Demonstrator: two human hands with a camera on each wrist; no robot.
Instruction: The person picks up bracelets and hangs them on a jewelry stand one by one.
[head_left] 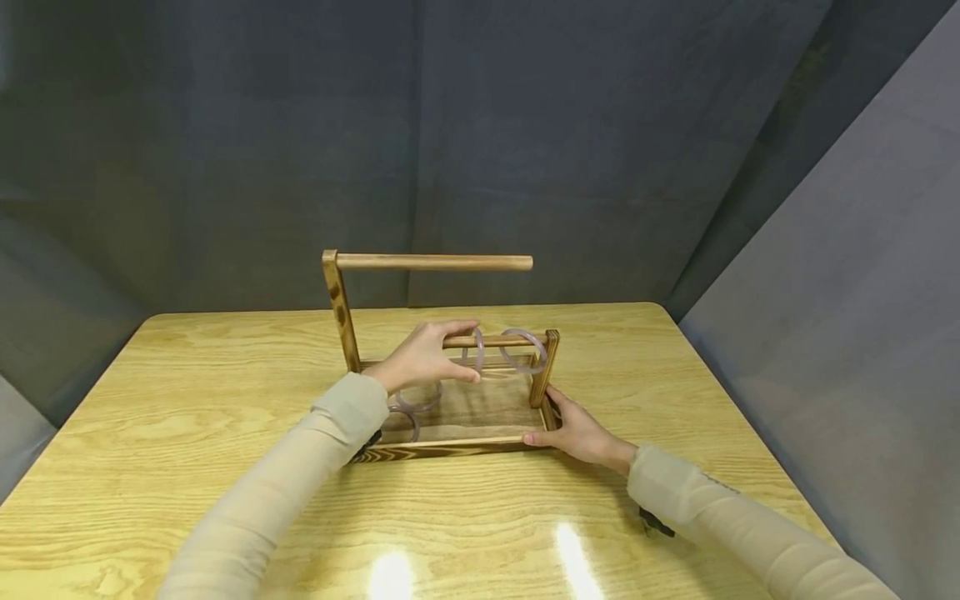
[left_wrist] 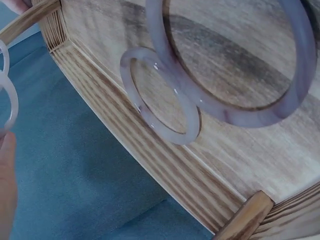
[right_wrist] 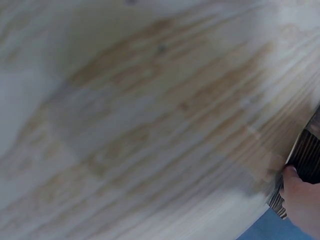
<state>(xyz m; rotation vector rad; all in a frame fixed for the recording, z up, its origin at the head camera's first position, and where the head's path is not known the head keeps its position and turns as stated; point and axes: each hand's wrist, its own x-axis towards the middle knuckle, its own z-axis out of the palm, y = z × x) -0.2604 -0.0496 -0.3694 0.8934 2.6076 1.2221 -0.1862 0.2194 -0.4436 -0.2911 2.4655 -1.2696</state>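
Observation:
A wooden rack [head_left: 487, 412] with a tray base and two horizontal bars stands on the table. My left hand [head_left: 423, 357] pinches a pale lilac bangle [head_left: 480, 354] between fingers and thumb, and the bangle encircles the lower bar [head_left: 502, 340]. Farther right on that bar hangs another bangle [head_left: 517, 367], near the short post. In the left wrist view a large-looking bangle [left_wrist: 240, 118] and a smaller-looking bangle [left_wrist: 124, 75] lie in the tray, overlapping there. At the tray's right end, my right hand [head_left: 577, 433] grips the frame, thumb on the front edge.
The upper bar [head_left: 435, 262] reaches right from a tall post [head_left: 341, 312] at the rack's left, its right end free. The yellow wood-grain table [head_left: 225, 433] extends around the rack. Dark cloth [head_left: 480, 150] hangs behind, grey cloth at the right.

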